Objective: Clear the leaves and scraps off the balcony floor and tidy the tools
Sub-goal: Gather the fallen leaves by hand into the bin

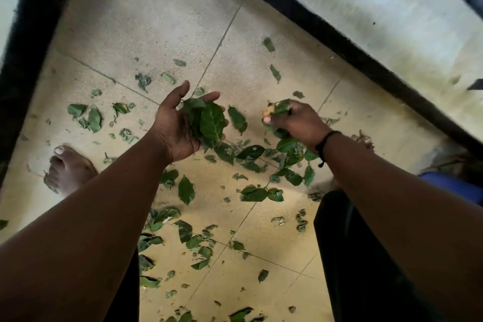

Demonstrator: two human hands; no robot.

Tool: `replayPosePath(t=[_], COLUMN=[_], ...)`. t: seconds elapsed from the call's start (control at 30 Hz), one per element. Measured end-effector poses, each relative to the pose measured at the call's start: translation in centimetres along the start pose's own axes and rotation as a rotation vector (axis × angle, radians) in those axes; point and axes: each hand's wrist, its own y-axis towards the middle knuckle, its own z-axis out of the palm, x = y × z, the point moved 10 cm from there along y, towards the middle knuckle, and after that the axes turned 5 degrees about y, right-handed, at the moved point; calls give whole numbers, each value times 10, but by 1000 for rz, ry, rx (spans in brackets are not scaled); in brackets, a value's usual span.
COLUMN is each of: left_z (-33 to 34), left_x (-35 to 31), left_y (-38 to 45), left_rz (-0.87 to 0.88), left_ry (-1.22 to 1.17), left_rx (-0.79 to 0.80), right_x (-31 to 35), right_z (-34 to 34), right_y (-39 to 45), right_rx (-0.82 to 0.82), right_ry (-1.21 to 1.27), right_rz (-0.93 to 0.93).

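1. Nearest zone: loose leaves [186, 189] and small scraps [301, 220] lie scattered on the tiled floor [146, 21], between the person's dark trouser legs [350, 256] and outward from them.
2. Left side, near: a bare foot [68, 168] stands flat on the tiles, with leaf fragments just beside it.
3. Centre: the left hand [180, 125] is held palm up above the floor, fingers gently cupped and thumb spread. A bundle of leaves [207, 123] rests in the palm, cradled by the curled fingers.
4. Right of centre: the right hand [295, 119] is turned palm down, fingers closed around a clump of leaves [281, 108]. A pale yellowish scrap shows at its fingertips; what it is cannot be determined.
5. A black cord bracelet [325, 145] sits on the right wrist.
6. A denser patch of leaves lies on the floor directly below and nearer than the right hand.
7. Far zone: a black border strip [339, 42] edges the floor; beyond it is a pale, stained surface [392, 8].
8. No legible writing, brand or label is visible.
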Motion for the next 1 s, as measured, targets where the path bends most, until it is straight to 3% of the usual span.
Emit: replayPosePath(t=[0.23,0.43,0.57,0.73,0.83,1.0], left_z=[8,3,-5,-11,-4,37], left_x=[0,-9,-6,1,6,30], left_y=[4,0,-9,-21,-28,-37], left_rz=[35,30,3,6,2,-30], left_ry=[-7,62,70,79,112,150], left_rx=[-28,6,43,29,37,-27], right_x=[-7,12,13,-1,-7,-14], right_z=[59,100,92,66,42,0], right_y=[32,72,77,74,60,-25], right_rx=[45,-114,-208,-113,-69,-58], right_ry=[-387,-805,-692,-773,-539,319], right_rz=[-48,-171,-176,-79,3,85])
